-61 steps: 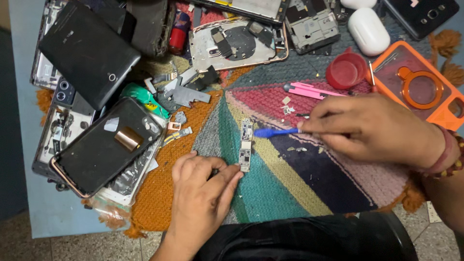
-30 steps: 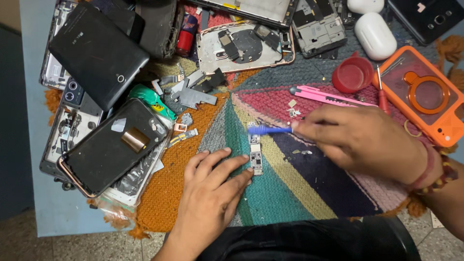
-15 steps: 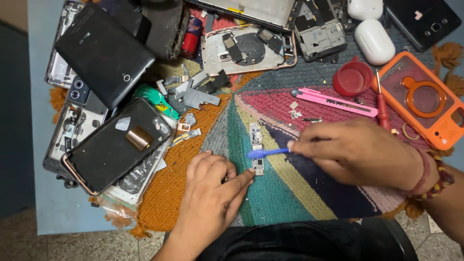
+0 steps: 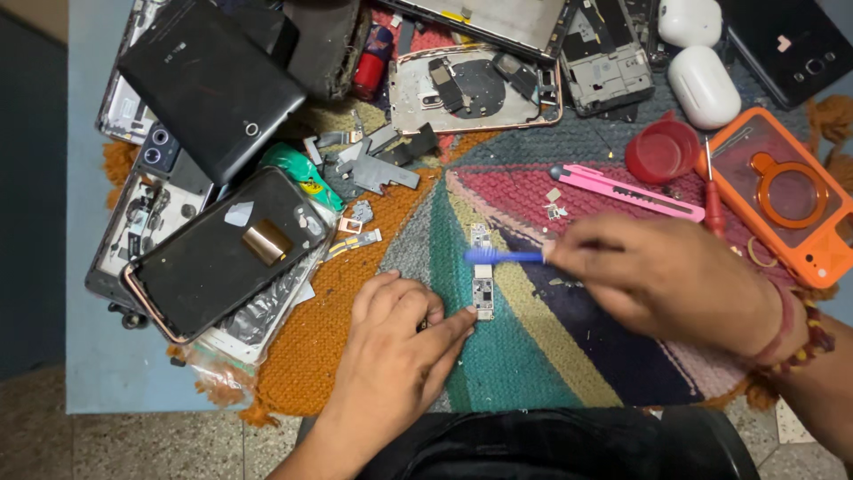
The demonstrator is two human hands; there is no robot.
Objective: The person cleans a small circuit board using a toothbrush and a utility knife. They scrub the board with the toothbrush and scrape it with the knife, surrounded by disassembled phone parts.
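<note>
— Right hand [image 4: 675, 284] is closed around the handle of a small blue brush [image 4: 503, 256], bristle end laid across the narrow little circuit board strip [image 4: 482, 271] on the multicoloured knitted mat [image 4: 524, 356].

— And the left hand [image 4: 391, 347]?

— Flat on the mat, fingers loose, gripping nothing; its forefinger tip pins the strip's lower end. The strip lies mid-mat, between both hands.

— How would you do it well?

— I'd judge short, light strokes along the strip, pressure kept on that pinning finger so the strip doesn't skid, and bristles kept off the loose metal bits [image 4: 555, 203] near the pink utility knife [image 4: 626, 191].
</note>
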